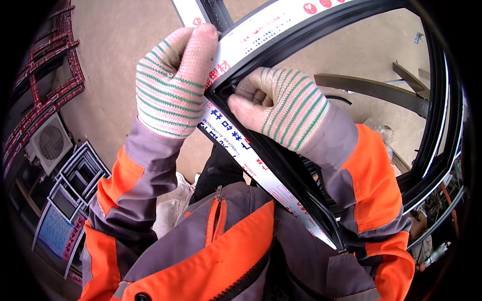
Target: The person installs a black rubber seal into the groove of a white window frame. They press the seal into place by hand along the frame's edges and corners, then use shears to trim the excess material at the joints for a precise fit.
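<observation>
A large black window frame [321, 30] wrapped in white printed protective film is held upright before me, its corner near the middle of the view. My left hand [173, 80], in a striped knitted glove, grips the outer edge of that corner. My right hand [281, 108], gloved the same way, is closed on the inner side of the corner, its fingers pinching a black rubber gasket strip [236, 90] in the frame's groove. Grey and orange jacket sleeves cover both forearms.
Concrete floor [120, 45] lies below. Dark red frames [55, 65] and several grey window frames [75, 185] lean at the left beside a white box with a round fan grille [50, 143]. Loose dark metal bars [371, 88] lie on the floor at the right.
</observation>
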`<state>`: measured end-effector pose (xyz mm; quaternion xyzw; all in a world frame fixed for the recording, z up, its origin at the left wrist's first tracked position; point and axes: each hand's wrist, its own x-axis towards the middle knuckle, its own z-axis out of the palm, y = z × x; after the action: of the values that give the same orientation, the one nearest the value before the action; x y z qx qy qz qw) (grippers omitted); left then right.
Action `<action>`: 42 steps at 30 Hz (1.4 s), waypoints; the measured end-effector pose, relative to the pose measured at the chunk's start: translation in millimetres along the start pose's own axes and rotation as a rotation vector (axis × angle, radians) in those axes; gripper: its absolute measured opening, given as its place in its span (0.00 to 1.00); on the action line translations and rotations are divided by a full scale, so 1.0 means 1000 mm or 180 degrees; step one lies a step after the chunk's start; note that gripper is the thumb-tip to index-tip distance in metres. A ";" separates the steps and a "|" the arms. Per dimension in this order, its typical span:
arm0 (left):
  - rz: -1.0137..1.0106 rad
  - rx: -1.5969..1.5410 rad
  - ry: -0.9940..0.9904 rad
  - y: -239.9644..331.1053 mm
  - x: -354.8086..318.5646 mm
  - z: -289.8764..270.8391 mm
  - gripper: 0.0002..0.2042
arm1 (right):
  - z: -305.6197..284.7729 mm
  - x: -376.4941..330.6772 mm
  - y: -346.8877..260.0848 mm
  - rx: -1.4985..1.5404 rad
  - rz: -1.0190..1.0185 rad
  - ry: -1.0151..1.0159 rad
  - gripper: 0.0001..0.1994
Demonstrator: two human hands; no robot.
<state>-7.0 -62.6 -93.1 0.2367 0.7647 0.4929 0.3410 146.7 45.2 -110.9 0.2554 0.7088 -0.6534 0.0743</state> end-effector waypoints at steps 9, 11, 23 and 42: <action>-0.0052 -0.0130 0.0163 0.001 0.000 0.006 0.20 | 0.003 -0.008 -0.012 0.0596 0.0418 0.0203 0.13; 0.0006 -0.0036 0.0089 0.001 0.001 0.004 0.19 | 0.015 -0.007 -0.010 0.0649 0.0302 0.0495 0.12; 0.0053 0.0075 0.0110 0.001 -0.001 0.004 0.19 | 0.029 0.000 0.005 0.0074 0.0199 0.0637 0.13; 0.0513 0.0490 0.0235 -0.009 0.006 -0.001 0.18 | 0.020 -0.110 0.016 -0.0928 0.0142 0.0552 0.06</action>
<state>-11.8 -62.5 -103.1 0.3045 0.7908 0.4670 0.2527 244.2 -2.6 -79.0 0.3130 0.7940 -0.5173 0.0636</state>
